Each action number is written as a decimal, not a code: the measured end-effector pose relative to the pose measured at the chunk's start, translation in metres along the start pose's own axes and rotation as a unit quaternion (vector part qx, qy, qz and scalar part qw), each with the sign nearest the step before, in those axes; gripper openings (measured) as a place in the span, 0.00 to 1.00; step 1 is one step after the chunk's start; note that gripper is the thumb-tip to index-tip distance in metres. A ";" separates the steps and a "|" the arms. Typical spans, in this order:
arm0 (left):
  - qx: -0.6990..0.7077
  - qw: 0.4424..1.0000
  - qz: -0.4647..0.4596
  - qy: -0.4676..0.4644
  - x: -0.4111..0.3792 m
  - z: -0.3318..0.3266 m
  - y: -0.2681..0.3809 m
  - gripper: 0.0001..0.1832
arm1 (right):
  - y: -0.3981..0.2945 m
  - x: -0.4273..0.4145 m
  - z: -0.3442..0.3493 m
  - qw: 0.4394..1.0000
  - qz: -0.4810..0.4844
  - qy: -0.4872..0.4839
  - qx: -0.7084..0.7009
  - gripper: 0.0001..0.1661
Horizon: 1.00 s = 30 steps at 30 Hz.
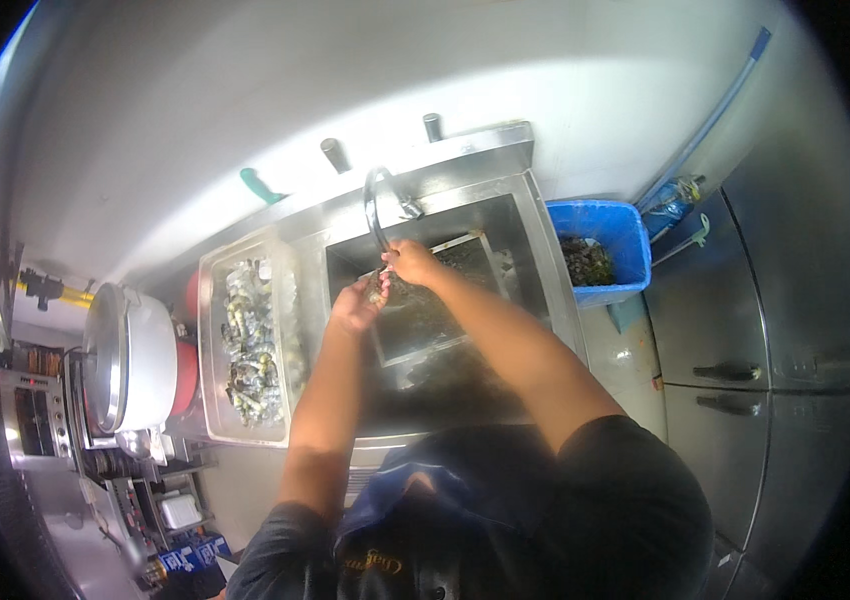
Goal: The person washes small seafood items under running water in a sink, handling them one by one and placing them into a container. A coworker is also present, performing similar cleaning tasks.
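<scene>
Over a stainless steel sink (pixel 537 247), my left hand (pixel 356 304) holds a small brownish piece of food (pixel 375 288), its exact kind unclear. My right hand (pixel 411 262) meets it from above, fingertips pinched at the piece, right under the spout of a curved chrome faucet (pixel 372 202). Inside the basin lies a rectangular pale-rimmed tray or container (pixel 436 346) in murky water. To the left of the sink, a translucent plastic tub (pixel 209 345) holds many greyish, whitish and greenish pieces (pixel 251 337), perhaps shellfish or squid.
A blue plastic bin (pixel 627 247) with dark scraps stands right of the sink, beside a steel refrigerator (pixel 717 315). A large metal pot (pixel 147 360) is left of the tub. Along the wall are a green handle-like object (pixel 260 186) and a blue pole (pixel 710 127).
</scene>
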<state>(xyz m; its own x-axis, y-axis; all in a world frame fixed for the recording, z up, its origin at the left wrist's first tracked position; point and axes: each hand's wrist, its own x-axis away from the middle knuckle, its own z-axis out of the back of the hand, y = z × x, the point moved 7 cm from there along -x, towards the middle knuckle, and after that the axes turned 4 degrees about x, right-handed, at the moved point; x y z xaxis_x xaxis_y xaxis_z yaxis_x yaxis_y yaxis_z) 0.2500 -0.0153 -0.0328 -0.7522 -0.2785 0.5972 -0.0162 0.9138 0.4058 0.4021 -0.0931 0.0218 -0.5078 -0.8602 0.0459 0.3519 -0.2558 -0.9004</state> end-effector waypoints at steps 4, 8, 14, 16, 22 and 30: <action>-0.057 0.996 -0.065 0.006 0.025 -0.020 -0.003 0.16 | -0.019 0.007 -0.009 0.984 -0.058 -0.138 -0.097 0.22; -0.141 0.987 -0.065 -0.034 0.001 -0.025 -0.013 0.10 | -0.032 0.021 -0.019 0.971 -0.068 -0.208 -0.099 0.19; -0.393 0.909 -0.135 -0.002 -0.019 -0.107 -0.026 0.06 | -0.020 0.054 0.076 0.982 0.019 0.190 0.010 0.12; -0.531 0.835 -0.142 -0.020 -0.020 -0.119 -0.029 0.11 | -0.033 0.073 0.100 0.934 0.170 0.272 0.160 0.11; -0.549 0.814 -0.175 -0.073 -0.009 -0.107 -0.032 0.10 | -0.009 0.082 0.087 0.978 0.084 0.007 0.190 0.13; -0.516 0.852 -0.072 -0.055 0.026 -0.079 -0.028 0.08 | -0.006 0.104 0.037 0.976 0.131 -0.039 0.171 0.12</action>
<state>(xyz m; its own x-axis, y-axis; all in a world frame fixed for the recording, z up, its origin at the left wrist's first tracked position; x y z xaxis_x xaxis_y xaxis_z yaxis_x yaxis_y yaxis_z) 0.2830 -0.0715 0.0254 -0.8495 -0.2842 0.4445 0.4312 0.1113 0.8954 0.3763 -0.1971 0.0478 -0.3075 -0.9438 -0.1213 0.7108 -0.1431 -0.6887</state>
